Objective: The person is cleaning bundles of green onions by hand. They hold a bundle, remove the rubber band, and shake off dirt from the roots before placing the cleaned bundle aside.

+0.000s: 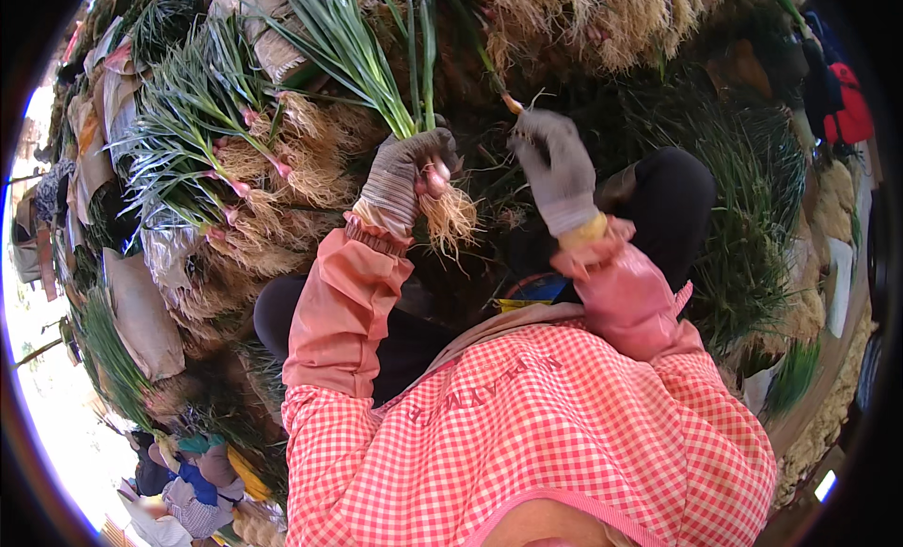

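My left hand (409, 173), in a grey knit glove, is closed around a bunch of spring onions. Their green leaves (367, 74) fan out above the fist, while the pinkish bulbs (434, 180) and pale roots (450, 219) hang below it. Blurred by motion, my gloved right hand (557, 166) is curled, with thumb and fingertips at the root end of a single thin spring onion (513, 104). That onion's stalk slants up and to the left from the fingertips. Both forearms wear pink sleeve covers, and dark ground litter lies between the hands.
Rooted spring onion bunches (240, 187) are piled at my left, and more roots (600, 25) form a heap ahead. Loose green leaves (741, 194) lie right of my bent knee (670, 201). Brown paper-like wrapping (144, 321) is at left. Another person (190, 490) appears at lower left.
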`<state>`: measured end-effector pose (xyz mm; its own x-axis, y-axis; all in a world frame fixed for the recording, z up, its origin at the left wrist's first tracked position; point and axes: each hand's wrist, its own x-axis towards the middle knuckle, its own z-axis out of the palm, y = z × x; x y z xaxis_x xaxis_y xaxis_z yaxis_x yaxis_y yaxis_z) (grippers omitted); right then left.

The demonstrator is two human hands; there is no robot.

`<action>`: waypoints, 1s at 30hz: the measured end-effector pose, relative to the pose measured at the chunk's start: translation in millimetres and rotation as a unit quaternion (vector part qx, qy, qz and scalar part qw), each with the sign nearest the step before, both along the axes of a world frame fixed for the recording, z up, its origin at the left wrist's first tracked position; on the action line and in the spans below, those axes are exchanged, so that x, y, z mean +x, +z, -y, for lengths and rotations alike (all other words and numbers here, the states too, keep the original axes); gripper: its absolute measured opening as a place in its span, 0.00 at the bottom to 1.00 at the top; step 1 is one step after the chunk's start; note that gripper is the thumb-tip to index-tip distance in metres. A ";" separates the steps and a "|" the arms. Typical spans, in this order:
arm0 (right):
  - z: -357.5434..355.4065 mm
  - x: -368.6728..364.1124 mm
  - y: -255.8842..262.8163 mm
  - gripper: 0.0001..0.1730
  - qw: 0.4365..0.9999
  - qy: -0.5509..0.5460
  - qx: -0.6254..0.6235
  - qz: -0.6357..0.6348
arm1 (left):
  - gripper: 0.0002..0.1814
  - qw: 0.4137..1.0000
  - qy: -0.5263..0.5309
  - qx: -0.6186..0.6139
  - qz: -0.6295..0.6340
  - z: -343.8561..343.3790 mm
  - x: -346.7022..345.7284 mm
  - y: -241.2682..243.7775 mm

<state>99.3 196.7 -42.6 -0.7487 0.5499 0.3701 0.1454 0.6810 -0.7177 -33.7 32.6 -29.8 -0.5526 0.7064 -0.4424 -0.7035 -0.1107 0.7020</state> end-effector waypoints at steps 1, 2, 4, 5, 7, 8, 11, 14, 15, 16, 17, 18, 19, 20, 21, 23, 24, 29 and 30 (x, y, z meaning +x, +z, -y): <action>-7.5 -16.8 -4.1 0.17 0.995 -0.061 0.069 -0.034 | 0.09 1.000 -0.018 0.024 -0.008 0.6 -0.6 0.5; -13.7 -28.8 -15.7 0.16 0.994 -0.055 -0.074 0.056 | 0.09 1.000 0.017 0.022 -0.004 -5.5 3.9 4.5; -8.7 -46.4 -37.0 0.17 0.956 -0.024 -0.271 0.112 | 0.08 0.997 -0.018 -0.051 -0.050 -11.5 0.3 8.1; 3.6 -34.8 -39.7 0.16 0.991 0.016 -0.133 0.015 | 0.07 0.993 -0.032 -0.088 -0.074 -14.1 -2.7 8.9; 36.3 -19.5 -0.9 0.14 0.977 0.121 0.034 0.173 | 0.08 0.982 -0.010 -0.117 -0.147 -14.8 2.5 6.8; 45.0 -12.8 7.4 0.14 0.954 0.185 0.099 0.212 | 0.08 0.989 -0.006 -0.101 -0.111 -14.6 3.7 7.0; 14.9 -21.6 1.8 0.20 0.984 0.146 -0.002 -0.103 | 0.07 0.999 -0.019 -0.029 -0.031 -4.7 1.4 6.6; 22.3 -41.5 12.2 0.20 0.948 0.188 -0.249 -0.053 | 0.07 0.999 -0.008 0.032 0.030 2.4 8.3 8.7; 24.2 -49.2 12.2 0.20 0.903 0.236 -0.356 -0.035 | 0.07 0.998 0.002 0.052 0.045 2.6 9.7 11.6; 23.8 -53.3 -2.0 0.17 0.878 0.277 -0.389 0.037 | 0.08 0.999 -0.019 0.020 0.019 5.8 9.4 15.5; 15.2 -53.1 -11.2 0.16 0.906 0.258 -0.326 0.080 | 0.07 1.000 -0.014 0.007 0.015 4.0 9.5 20.5; 12.5 -53.2 -9.6 0.15 0.925 0.243 -0.264 0.124 | 0.07 1.000 -0.003 -0.009 0.014 4.4 12.3 24.5; 9.8 -53.1 -8.4 0.14 0.939 0.226 -0.200 0.167 | 0.07 1.000 0.007 -0.025 0.013 5.0 15.2 25.7; 7.2 -53.5 -8.3 0.13 0.958 0.217 -0.084 0.165 | 0.06 1.000 0.010 -0.024 -0.001 5.7 13.8 14.0; 5.8 -54.4 -9.2 0.13 0.967 0.196 -0.070 0.150 | 0.07 0.998 0.001 -0.044 -0.045 4.1 14.6 8.8; 4.8 -54.2 -14.0 0.14 0.980 0.153 -0.040 0.118 | 0.08 0.997 0.014 -0.068 -0.041 0.3 19.0 2.1; 12.0 -54.4 -19.1 0.13 0.980 0.133 -0.092 0.112 | 0.08 0.995 0.026 -0.069 -0.063 -0.4 20.1 2.6; 23.2 -65.2 -44.9 0.10 0.983 0.030 -0.166 0.068 | 0.10 0.984 0.098 -0.071 -0.133 -7.5 27.4 -5.4; 23.2 -67.1 -46.3 0.10 0.981 -0.007 -0.177 0.081 | 0.10 0.982 0.106 -0.073 -0.140 -8.2 27.9 -8.2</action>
